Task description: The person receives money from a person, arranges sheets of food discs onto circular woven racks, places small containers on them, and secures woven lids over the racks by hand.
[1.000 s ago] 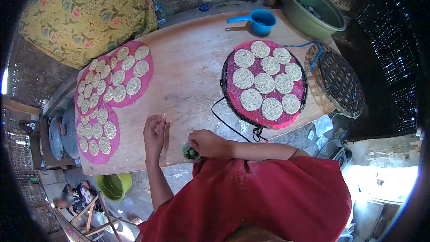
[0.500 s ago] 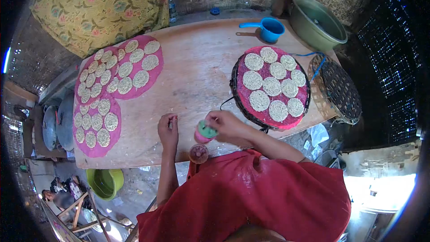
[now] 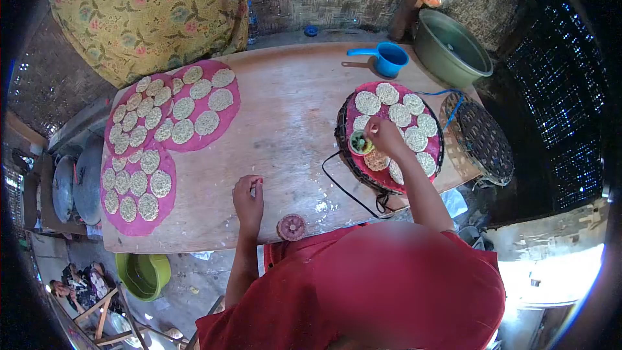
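Note:
My right hand (image 3: 387, 138) reaches over a round tray (image 3: 341, 131) lined with pink cloth. Its fingers are pinched at a small green round piece (image 3: 359, 143) with a yellowish edge, low over the tray's left side. Pale, round, flat cakes (image 3: 400, 115) lie around it, and a browner one (image 3: 376, 160) is just below the hand. My left hand (image 3: 248, 198) rests at the table's near side, fingers loosely curled, with a gap to the thumb and nothing visible in it. Near it stands a small pink round mould (image 3: 291, 227) with a flower-like pattern.
More pale cakes lie on pink cloths (image 3: 227, 100) at the table's left. A blue dipper (image 3: 391, 60), a green basin (image 3: 453, 52) and a dark woven lid (image 3: 483, 136) are at the right. A dark cord (image 3: 353, 189) loops beside the tray. A lime tub (image 3: 162, 272) sits below.
My right hand has moved right and away from me, from beside the pink mould to over the tray, carrying the green piece. My left hand has stayed nearly in place.

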`<state>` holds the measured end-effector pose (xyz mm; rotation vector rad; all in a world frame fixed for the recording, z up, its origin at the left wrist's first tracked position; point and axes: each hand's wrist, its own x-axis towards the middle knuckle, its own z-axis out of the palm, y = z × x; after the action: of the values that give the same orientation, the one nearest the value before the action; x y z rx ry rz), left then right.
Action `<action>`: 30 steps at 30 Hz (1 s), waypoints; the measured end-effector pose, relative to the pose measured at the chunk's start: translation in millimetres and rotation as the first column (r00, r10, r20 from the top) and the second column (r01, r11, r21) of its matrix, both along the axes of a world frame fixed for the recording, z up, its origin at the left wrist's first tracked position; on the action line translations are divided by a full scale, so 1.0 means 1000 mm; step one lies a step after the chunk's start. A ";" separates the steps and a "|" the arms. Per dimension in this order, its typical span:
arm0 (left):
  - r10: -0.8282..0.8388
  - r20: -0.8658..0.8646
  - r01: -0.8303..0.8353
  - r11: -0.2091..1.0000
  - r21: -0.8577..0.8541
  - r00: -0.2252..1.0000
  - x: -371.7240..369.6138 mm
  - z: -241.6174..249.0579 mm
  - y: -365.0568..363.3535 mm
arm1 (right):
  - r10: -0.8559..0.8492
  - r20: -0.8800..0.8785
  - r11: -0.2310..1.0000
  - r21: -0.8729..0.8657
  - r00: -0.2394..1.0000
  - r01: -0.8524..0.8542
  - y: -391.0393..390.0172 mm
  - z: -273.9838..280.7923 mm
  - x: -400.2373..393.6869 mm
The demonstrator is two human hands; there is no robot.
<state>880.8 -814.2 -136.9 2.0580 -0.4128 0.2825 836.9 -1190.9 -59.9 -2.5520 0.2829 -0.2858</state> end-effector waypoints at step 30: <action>0.012 0.090 -0.017 0.999 0.051 0.996 0.005 -0.005 -0.001 | -0.349 0.339 0.917 -0.071 0.874 0.393 -0.090 0.023 0.056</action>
<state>886.1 -815.3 -142.2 2.1047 -0.4641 0.3777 892.7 -1280.9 -36.5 -2.5154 0.6502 -0.8857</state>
